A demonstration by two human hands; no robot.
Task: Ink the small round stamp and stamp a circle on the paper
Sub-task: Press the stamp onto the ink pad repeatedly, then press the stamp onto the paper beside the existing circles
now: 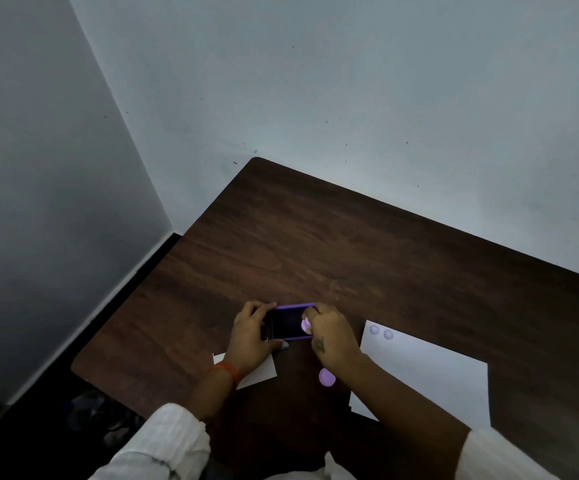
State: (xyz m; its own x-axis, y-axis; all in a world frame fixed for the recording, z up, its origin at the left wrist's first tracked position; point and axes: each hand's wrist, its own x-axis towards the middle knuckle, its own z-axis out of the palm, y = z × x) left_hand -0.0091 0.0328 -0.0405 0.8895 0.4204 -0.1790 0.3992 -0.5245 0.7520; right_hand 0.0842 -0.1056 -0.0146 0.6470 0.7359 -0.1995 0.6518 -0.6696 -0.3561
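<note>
A purple ink pad (290,322) with a dark inked face lies on the brown table (316,244). My left hand (251,336) grips its left side. My right hand (333,337) pinches a small round lilac stamp (306,325) and holds it down against the pad's right part. A white sheet of paper (430,372) lies to the right and bears two faint purple circles (381,332) near its far left corner.
A second lilac round piece (327,377) rests on the table under my right wrist. A smaller white sheet (264,374) lies beneath my left wrist. Walls meet at the table's far corner, and the floor drops away to the left.
</note>
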